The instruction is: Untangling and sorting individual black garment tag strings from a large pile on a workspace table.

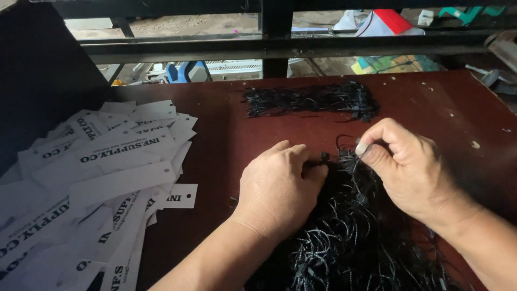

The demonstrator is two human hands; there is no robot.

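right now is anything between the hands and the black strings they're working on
Nothing visible is. The left hand and right hand are already in the loose pile of black strings, each pinching strands at its top edge.

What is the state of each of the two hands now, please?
Left hand: closed, pinching a small black fastener on the black strings.
Right hand: closed, pinching a black string from the same pile.
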